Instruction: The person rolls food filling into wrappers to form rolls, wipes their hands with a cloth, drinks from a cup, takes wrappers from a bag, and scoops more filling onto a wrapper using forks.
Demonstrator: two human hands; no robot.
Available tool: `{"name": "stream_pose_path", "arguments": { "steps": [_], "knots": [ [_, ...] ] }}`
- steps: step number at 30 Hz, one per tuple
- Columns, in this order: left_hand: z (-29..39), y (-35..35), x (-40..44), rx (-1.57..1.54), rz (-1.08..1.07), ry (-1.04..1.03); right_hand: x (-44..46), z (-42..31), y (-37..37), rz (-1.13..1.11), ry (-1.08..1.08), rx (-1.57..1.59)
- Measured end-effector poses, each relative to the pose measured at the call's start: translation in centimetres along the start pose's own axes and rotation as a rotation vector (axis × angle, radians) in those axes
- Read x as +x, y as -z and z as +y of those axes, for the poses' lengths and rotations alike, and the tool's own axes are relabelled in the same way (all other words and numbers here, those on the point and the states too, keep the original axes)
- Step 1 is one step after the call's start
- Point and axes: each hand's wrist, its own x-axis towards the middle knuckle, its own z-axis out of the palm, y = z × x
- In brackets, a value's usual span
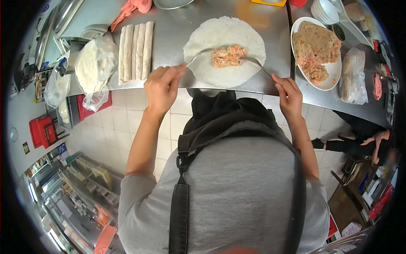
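Note:
A round white wrapper sheet (198,38) lies flat on the steel table, with a mound of orange-pink minced filling (228,56) on its middle. My left hand (163,86) is closed round the handle of a metal spoon (195,56), whose far end touches the filling's left side. From the right, my right hand (289,94) grips a second metal spoon (259,64), its bowl against the filling. Several long white rolls (136,51) lie side by side left of the sheet. A white oval dish (327,85) at the right holds more minced filling (315,44).
At the left sits a plastic bag with stacked white sheets (89,65). Wrapped sheets (354,76) lie right of the dish, near white bowls (325,12). A metal tray (173,3) and a pink cloth (131,9) are at the back. Another person (359,146) is at the lower right.

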Motion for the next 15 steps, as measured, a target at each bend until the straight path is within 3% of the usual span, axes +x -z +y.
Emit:
{"name": "stream_pose_path", "arguments": {
  "steps": [2,5,8,15],
  "knots": [
    [0.6,-1.0,1.0,-0.072,0.072,0.028,-0.1,0.0,-0.4,-0.015,0.078,-0.014],
    [1.7,-4.9,1.2,-0.019,0.008,0.016,0.3,0.2,-1.3,-0.027,0.159,-0.049],
    [3.2,-7.8,0.5,0.004,0.017,-0.115,0.7,0.3,-1.7,0.017,0.122,-0.139],
    [4.2,-4.9,0.6,-0.03,-0.03,-0.028,0.2,0.9,-1.7,0.006,-0.083,-0.025]
  ]
}}
